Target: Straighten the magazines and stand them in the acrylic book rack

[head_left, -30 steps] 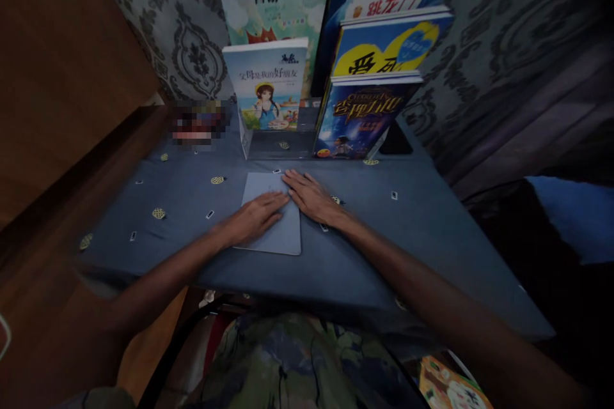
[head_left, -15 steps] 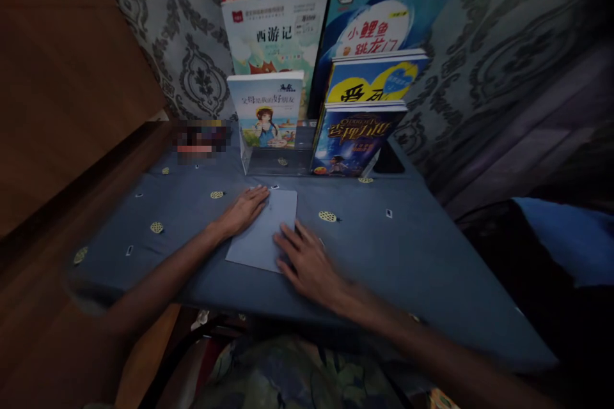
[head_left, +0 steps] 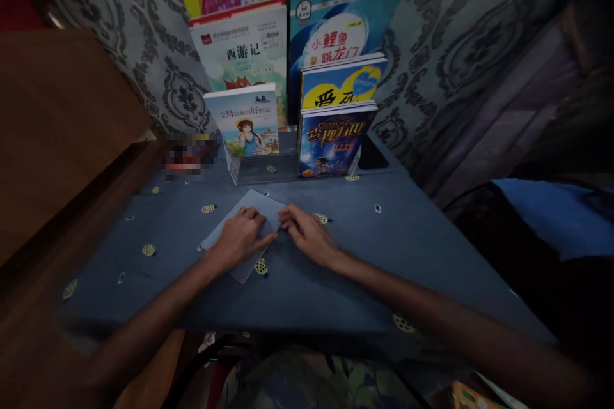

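Note:
A pale, plain rectangular sheet (head_left: 268,204) lies turned at a slant on the cloth-covered table; whether it is one sheet or a thin booklet I cannot tell. My left hand (head_left: 240,235) rests on its middle, fingers lying on the surface and thumb stretched toward the right. At the right edge my right hand (head_left: 306,233) has its fingers curled and pinched together by the sheet's corner. A small dark line shows between thumb and fingers there. Both hands hide parts of the sheet.
Behind the sheet, a clear stand (head_left: 254,169) holds several upright books, with a dark blue book (head_left: 330,140) at front right. A black flat object (head_left: 373,154) lies beside it. A brown wooden panel (head_left: 62,134) borders the left. Blue fabric (head_left: 556,217) is at the right.
The sheet has rotated clockwise. My left hand has slid from its upper left edge onto its middle. My right hand has gone from spread fingers to a pinch at the right edge.

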`<state>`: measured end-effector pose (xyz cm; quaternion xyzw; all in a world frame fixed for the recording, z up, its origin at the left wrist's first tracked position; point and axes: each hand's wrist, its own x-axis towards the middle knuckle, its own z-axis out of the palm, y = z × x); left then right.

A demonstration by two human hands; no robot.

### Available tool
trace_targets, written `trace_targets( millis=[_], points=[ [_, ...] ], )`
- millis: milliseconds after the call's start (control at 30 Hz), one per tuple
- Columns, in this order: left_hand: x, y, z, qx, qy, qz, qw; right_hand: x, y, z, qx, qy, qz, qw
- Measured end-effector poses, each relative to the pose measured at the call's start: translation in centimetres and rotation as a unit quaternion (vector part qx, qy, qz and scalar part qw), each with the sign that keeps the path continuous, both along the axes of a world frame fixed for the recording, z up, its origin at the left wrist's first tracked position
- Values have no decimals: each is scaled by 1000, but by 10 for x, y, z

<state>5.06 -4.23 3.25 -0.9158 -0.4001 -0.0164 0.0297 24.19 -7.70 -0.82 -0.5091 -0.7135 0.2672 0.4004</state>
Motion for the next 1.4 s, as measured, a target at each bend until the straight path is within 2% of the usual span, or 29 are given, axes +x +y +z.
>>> trace_targets(
  millis=[67, 167, 333, 467, 633, 867, 1033, 1200, 1400],
  points=[
    [6, -15, 2, -1, 22, 18, 1000, 11, 22, -8, 4, 43, -38, 998],
    [14, -25, 4, -3, 46, 43, 998, 19, 43, -18, 9, 98, -64, 993],
    [19, -24, 7, -5, 36, 55, 998, 27, 45, -27, 11, 181, -74, 981],
    [14, -21, 13, -7, -5, 61, 998, 32, 42, -29, 23, 193, -82, 977],
    [8, -18, 14, -33, -52, 70, 996, 31, 41, -25, 39, 171, -92, 980],
    [5, -15, 11, -43, -65, 74, 994, 29, 36, -20, 47, 133, -91, 986],
    [7, -16, 14, -39, -43, 67, 996, 27, 29, -14, 56, 88, -78, 991],
    [13, -21, 16, -55, -18, 86, 995, 23, 23, -11, 91, 42, -56, 993],
    [18, -27, 8, -49, -8, 93, 994, 20, 22, -21, 78, -96, 2, 992]
  ],
)
